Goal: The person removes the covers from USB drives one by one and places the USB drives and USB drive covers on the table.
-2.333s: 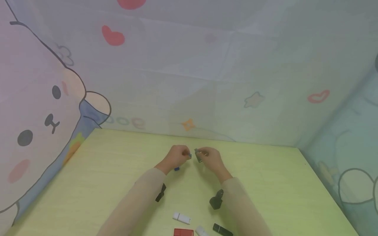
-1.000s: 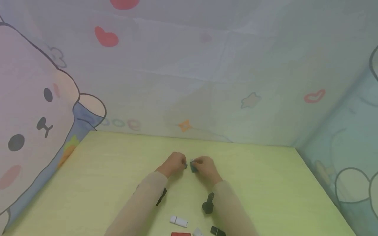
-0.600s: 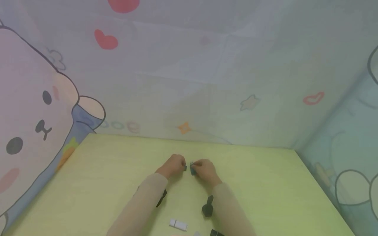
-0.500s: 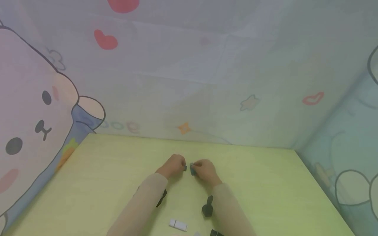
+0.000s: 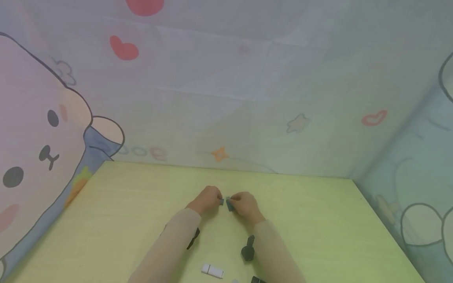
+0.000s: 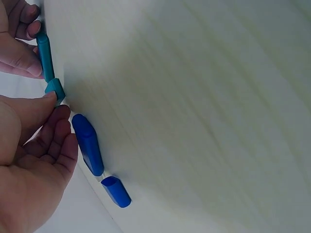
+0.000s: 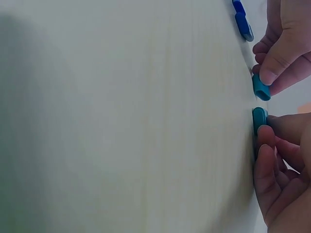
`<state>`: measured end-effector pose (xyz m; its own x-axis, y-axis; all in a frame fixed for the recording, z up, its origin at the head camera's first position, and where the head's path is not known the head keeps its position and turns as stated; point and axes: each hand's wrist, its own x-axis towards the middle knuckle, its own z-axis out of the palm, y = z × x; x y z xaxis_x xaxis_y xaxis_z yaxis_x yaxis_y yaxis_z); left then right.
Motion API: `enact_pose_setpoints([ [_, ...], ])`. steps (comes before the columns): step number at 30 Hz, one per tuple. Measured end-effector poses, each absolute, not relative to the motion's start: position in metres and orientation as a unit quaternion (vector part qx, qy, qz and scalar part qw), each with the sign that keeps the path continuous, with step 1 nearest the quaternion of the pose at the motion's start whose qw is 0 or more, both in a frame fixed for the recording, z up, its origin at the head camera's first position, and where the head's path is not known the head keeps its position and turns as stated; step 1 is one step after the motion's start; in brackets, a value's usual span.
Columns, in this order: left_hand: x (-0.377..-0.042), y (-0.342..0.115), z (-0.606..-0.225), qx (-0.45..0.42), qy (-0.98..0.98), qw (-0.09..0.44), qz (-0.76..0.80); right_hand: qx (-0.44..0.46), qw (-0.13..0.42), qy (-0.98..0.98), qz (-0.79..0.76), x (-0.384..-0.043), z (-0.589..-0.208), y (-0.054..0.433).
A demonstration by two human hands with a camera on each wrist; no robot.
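My left hand (image 5: 207,198) pinches a small teal USB stick cap (image 6: 56,91) between thumb and fingertips. The cap's hollow end shows in the right wrist view, facing the other hand. A matching teal USB stick (image 7: 260,119) is pinched by my right hand (image 5: 245,204). In the head view, a narrow gap parts cap and stick, both close over the table. Beside my left hand's fingertips lies a blue USB stick (image 6: 88,145). Its blue cap (image 6: 116,191) sits at one end, with a short pale strip showing between them.
On the yellow-green table (image 5: 318,220), a white USB stick (image 5: 212,271) lies nearer the person. A black stick (image 5: 257,280) is cut off by the bottom edge. Dark wrist cameras, such as the right one (image 5: 248,249), hang under the sleeves. A printed cloth (image 5: 247,98) rises behind.
Both hands have come down and nearer the person, still holding cap and stick. The head view has shifted, so the red item at the bottom is out of frame. In the last half second little moves.
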<state>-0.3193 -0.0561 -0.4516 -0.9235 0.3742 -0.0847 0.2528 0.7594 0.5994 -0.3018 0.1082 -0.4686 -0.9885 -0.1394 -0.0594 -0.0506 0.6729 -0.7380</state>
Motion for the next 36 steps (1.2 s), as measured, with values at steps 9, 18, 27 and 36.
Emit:
enact_pose_setpoints([
  [9,-0.319,-0.057,-0.456,0.193,0.929,0.1,0.3,-0.044,0.06,0.912,-0.403,-0.302,-0.47,0.108],
  [18,-0.318,-0.059,-0.455,0.191,0.922,0.111,0.318,-0.041,0.058,0.906,-0.417,-0.304,-0.474,0.108],
  [27,-0.317,-0.059,-0.441,0.185,0.927,0.095,0.312,-0.05,0.035,0.903,-0.425,-0.306,-0.466,0.111],
  [36,-0.305,-0.062,-0.42,0.214,0.924,0.062,0.311,-0.085,0.043,0.892,-0.442,-0.293,-0.442,0.123],
])
